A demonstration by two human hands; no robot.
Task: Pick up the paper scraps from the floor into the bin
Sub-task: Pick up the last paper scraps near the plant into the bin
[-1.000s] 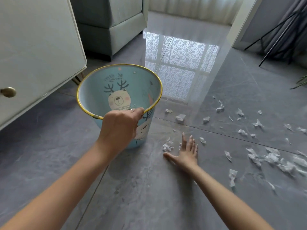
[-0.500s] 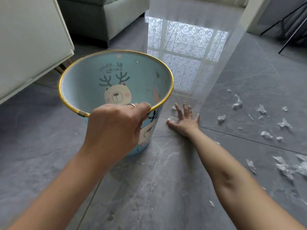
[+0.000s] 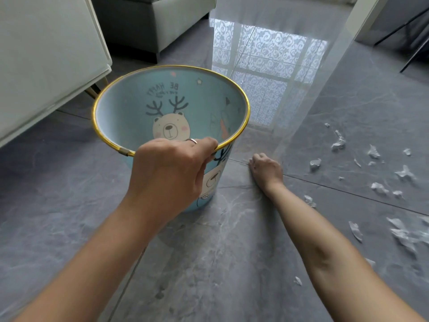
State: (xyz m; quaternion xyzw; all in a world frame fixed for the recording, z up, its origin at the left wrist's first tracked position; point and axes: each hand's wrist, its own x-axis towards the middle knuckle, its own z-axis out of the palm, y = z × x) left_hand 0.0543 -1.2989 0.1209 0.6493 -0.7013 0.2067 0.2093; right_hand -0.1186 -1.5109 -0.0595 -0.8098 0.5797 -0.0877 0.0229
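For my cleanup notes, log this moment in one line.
left hand: gripping bin rim | right hand: curled on floor | paper scraps: scattered right

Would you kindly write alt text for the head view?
A left hand grips the rim of a blue bin while the right hand closes on the grey floor beside it. Paper scraps lie scattered to the right.

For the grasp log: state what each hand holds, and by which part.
Left hand grips the bin by its near gold rim. Right hand is curled closed on the floor; its contents cannot be told.
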